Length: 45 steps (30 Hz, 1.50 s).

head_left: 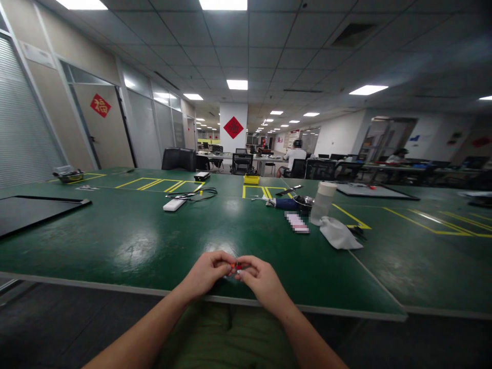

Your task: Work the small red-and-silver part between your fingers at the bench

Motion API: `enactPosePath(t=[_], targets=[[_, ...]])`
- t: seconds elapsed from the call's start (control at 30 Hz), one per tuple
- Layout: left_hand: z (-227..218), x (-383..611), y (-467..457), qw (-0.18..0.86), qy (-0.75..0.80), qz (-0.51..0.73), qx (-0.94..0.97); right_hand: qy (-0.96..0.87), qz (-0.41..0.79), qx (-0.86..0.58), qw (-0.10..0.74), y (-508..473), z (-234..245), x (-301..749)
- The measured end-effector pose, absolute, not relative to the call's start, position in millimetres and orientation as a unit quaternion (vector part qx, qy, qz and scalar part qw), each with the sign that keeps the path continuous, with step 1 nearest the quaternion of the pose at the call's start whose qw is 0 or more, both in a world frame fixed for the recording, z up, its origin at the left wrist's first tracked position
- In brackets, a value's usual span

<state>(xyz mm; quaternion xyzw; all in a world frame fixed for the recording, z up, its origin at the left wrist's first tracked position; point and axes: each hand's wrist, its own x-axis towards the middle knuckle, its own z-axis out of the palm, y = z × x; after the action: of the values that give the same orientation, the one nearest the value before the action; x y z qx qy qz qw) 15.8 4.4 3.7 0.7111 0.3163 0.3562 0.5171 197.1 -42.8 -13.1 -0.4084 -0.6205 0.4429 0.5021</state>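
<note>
Fingertips (229, 270) of both hands close narrowly on a small red part (238, 266). The thumb and forefinger of the left hand (207, 275) meet those of the right hand (262, 282) with no gap visible between them. The part's shape is too small to make out. It sits above the near edge of the green table (126, 241), just in front of the person's body, with both forearms angled inward. This two-sided pinch appears chosen to steady a tiny item close to the eyes, and holding it over the tabletop would likely catch it if dropped. Farther out, right of centre, stand a translucent bottle (323, 202), a crumpled white cloth (339, 233), a metal bowl (303, 203) and a blurred card (296, 222), grouped near one another. Left of centre lie a white oblong device (174, 205) and a black cable (197, 193); a black mat (34, 210) occupies the far left. None of these items obstructs the hands. A seated person (295, 155) works well apart at a distant desk.
</note>
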Motion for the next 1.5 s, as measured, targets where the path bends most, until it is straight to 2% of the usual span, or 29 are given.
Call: enactPosePath(t=[1.5], targets=[[4.2,17.9,3.2,0.555,0.296,0.359,0.690,-0.608,0.428,-0.437,0.505,-40.7,-15.8,198.6]])
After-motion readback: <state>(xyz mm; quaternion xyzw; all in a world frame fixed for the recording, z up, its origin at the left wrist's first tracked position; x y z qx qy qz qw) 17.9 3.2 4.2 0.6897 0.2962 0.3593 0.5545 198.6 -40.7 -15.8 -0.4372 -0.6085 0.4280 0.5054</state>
